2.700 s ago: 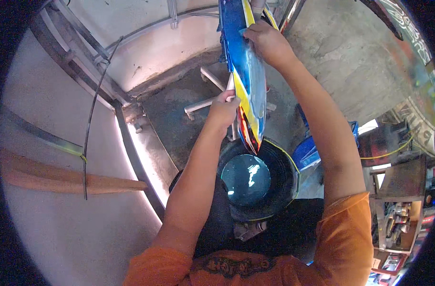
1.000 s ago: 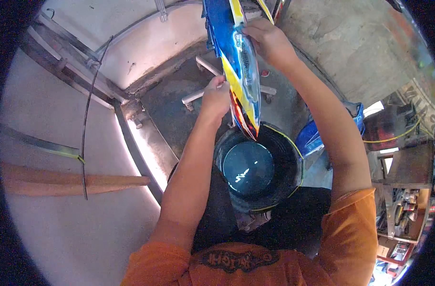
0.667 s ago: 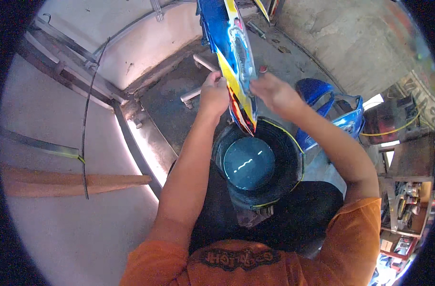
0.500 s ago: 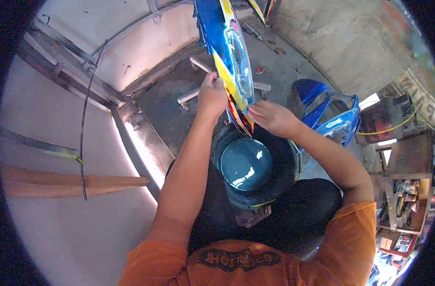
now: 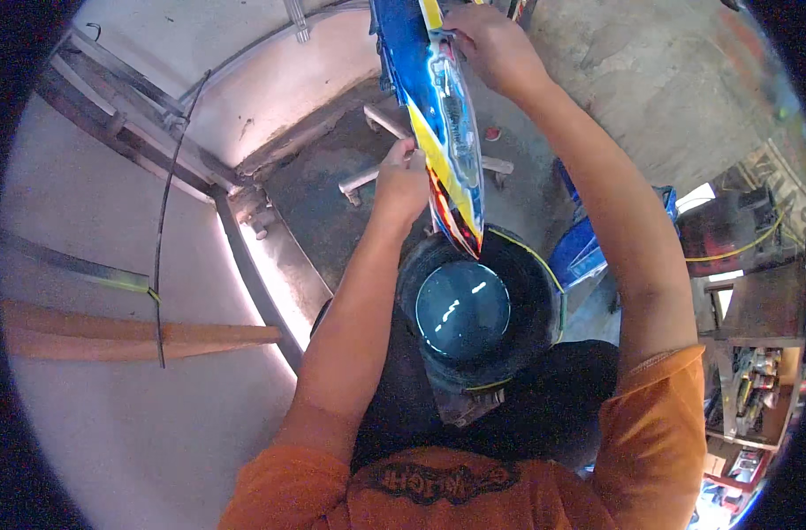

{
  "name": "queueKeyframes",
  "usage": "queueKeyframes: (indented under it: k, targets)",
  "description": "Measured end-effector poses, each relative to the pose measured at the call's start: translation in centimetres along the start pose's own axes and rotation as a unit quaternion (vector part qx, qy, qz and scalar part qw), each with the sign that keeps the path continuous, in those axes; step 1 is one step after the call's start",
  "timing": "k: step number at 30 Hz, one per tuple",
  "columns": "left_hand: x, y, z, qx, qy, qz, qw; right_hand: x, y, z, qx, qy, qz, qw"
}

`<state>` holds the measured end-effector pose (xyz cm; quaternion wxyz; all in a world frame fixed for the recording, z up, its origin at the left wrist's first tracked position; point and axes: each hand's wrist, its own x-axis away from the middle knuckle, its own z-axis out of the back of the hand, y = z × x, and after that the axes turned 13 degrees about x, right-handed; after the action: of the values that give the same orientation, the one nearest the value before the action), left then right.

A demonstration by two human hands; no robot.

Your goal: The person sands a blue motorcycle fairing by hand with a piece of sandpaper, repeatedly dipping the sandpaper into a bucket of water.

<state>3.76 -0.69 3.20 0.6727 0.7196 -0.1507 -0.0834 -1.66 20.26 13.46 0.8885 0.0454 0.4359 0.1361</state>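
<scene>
A long, pointed plastic body panel point(image 5: 463, 150), painted blue, yellow, white and red, hangs tip down above a dark bucket point(image 5: 536, 305). Its surface looks wet and shiny. My left hand point(image 5: 401, 187) is closed on the panel's left edge, partway up from the tip. Near the panel's top, my right hand point(image 5: 500, 53) presses its bent fingers against the painted face. A small greyish sheet shows under those fingertips, too small to tell its kind. Water point(image 5: 463, 309) with bright reflections lies in the bucket, between my knees. The panel's upper end runs out of view.
Blue painted panels point(image 5: 580, 243) lie on the floor to the right, partly behind my right arm. A metal stand's legs point(image 5: 368, 181) stand beyond the bucket. To the left run a wall and a wooden beam point(image 5: 155, 340). Shelves with goods point(image 5: 756, 389) are at far right.
My right hand has moved from near the panel's lower tip up and away to its upper part. The left hand keeps its hold; the panel has shifted slightly right in the view.
</scene>
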Motion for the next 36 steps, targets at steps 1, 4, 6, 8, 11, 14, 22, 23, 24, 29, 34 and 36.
queueKeyframes:
  k: [1,4,6,8,11,14,22,23,24,29,34,36]
  targets:
    - [-0.1,0.0,0.0,-0.002,-0.001,0.0,1.0,-0.1,0.5,-0.8,0.027,-0.056,0.001,0.998]
    - [-0.3,-0.2,0.4,0.027,-0.005,0.025,0.999,1.0,-0.3,-1.1,0.004,-0.038,0.066,0.997]
    - [-0.2,-0.1,0.2,-0.015,-0.001,0.003,1.0,3.1,-1.3,0.3,0.012,-0.05,0.078,0.996]
    - [-0.7,-0.8,0.6,-0.022,0.004,0.001,1.0,6.1,-2.5,1.0,-0.011,-0.069,0.079,0.994]
    - [-0.9,-1.0,0.4,-0.012,0.005,0.0,1.0,10.8,-4.6,2.7,-0.002,-0.114,0.101,0.988]
    - [-0.7,-0.8,-0.2,0.005,0.004,0.008,1.0,16.1,-6.3,3.8,-0.023,-0.143,0.101,0.984]
    - [-1.0,-1.0,-0.1,0.013,0.002,-0.002,1.0,18.1,-7.6,5.0,-0.113,-0.154,0.07,0.979]
    - [-1.1,-1.5,0.0,0.023,0.002,0.005,1.0,17.9,-7.5,5.0,-0.113,-0.153,0.071,0.979]
    - [-1.2,-1.5,0.0,0.033,0.002,0.012,0.999,17.6,-7.5,4.9,-0.134,-0.124,0.037,0.982]
    - [-0.7,-0.9,-0.2,0.047,-0.012,0.001,0.999,13.3,-6.1,5.0,-0.12,-0.034,-0.08,0.989]
    - [-0.7,-0.8,0.2,0.035,0.003,0.005,0.999,4.1,-2.7,2.0,-0.05,0.049,-0.058,0.996]
    - [-1.2,-1.5,0.6,0.029,-0.006,0.008,1.0,0.7,-1.5,0.3,-0.031,0.038,-0.021,0.999]
